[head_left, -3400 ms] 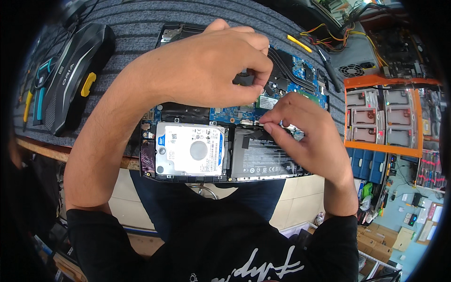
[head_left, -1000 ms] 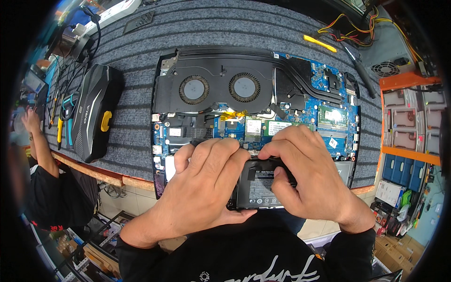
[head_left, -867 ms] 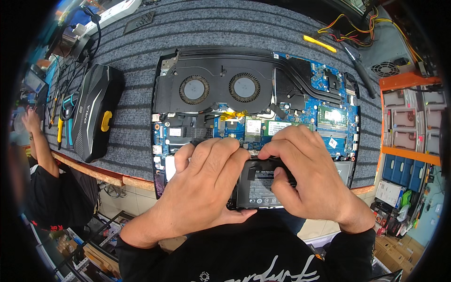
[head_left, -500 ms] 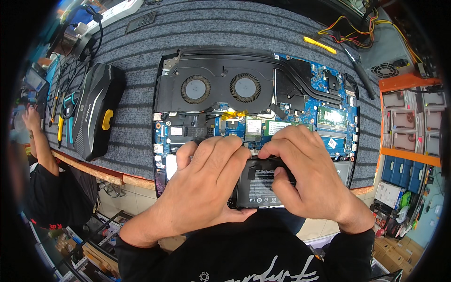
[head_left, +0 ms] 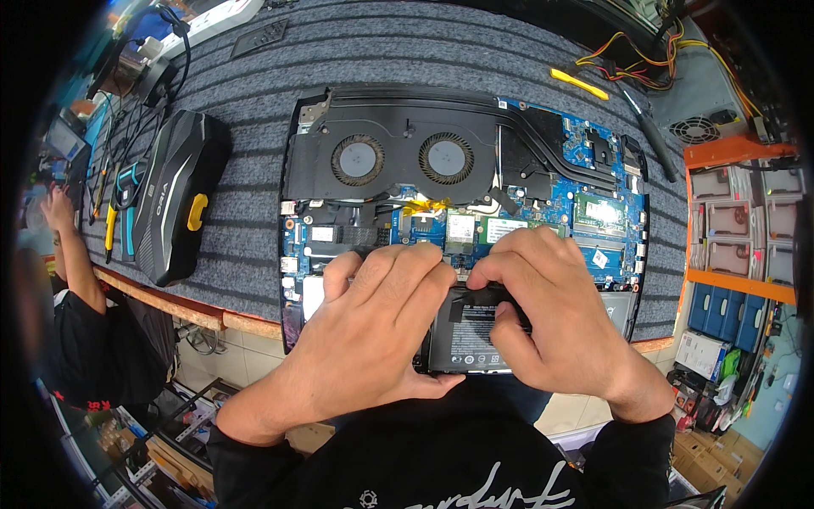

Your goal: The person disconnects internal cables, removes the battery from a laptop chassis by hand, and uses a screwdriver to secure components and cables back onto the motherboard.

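An opened laptop (head_left: 543, 182) lies on the mat with its inside facing up, showing two fans and a blue circuit board. Along its near edge sits a black battery (head_left: 471, 343) with a printed label. My left hand (head_left: 373, 318) arches over the battery's left part, its fingers bent and pressed together at the far edge, the thumb along the laptop's near edge. My right hand (head_left: 555, 314) is curled over the battery's right part. Its index fingertip touches near the middle of the far edge, by the connector, and its thumb bends inward. Whatever lies beneath these fingertips is hidden.
A grey ribbed mat (head_left: 246, 199) covers the bench. Left of the laptop stands a black tool case (head_left: 182, 199). A yellow pry tool (head_left: 579, 84) and a screwdriver (head_left: 651, 136) lie at the far right, near a power supply (head_left: 695, 102). Another person's hand (head_left: 59, 210) shows far left.
Both hands keep nearly the same pose on the battery. The laptop and the tool case appear very slightly shifted in the picture.
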